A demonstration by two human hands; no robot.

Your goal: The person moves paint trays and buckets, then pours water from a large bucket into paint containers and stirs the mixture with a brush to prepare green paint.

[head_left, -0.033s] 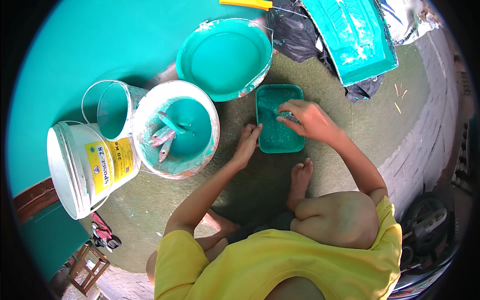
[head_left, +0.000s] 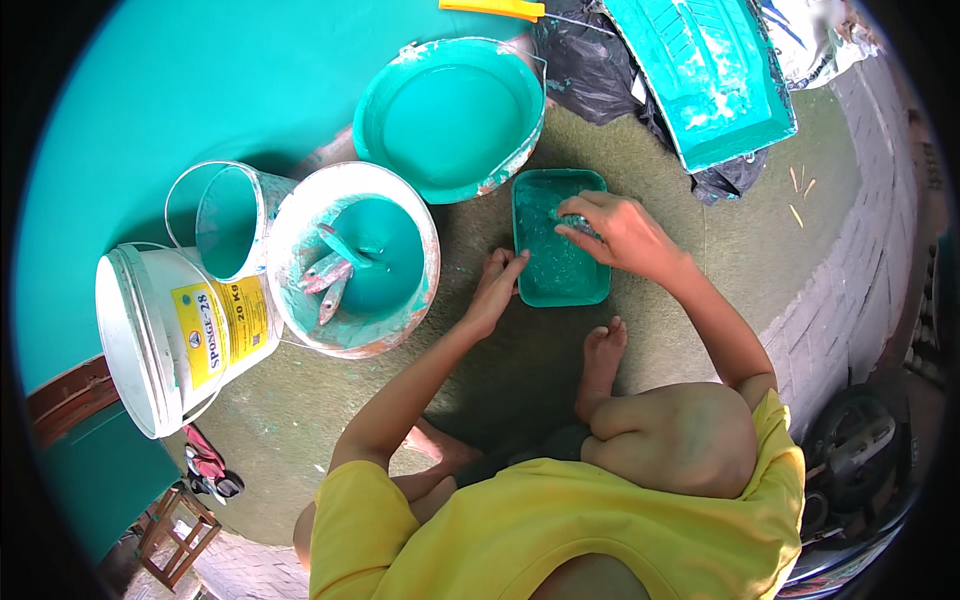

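Note:
A small green rectangular plastic tray lies on the ground in front of me, with wet spots and pale specks inside. My left hand grips its left rim, thumb over the edge and fingers beneath or behind it. Over the tray's right part, my right hand is closed with its fingertips down inside. Pinched in it is a small grey-green wad, mostly hidden by the fingers; its exact kind is unclear.
Left of the tray stands a white bucket with green paint and paint-smeared tools. Nearby are a wide paint basin, a smaller pail and a lidded tub. A large paint roller tray rests on black plastic.
My right hand has shifted very slightly, the wad with it, and the pale wet streak at the tray's upper left has faded. My left hand stays almost still on the rim.

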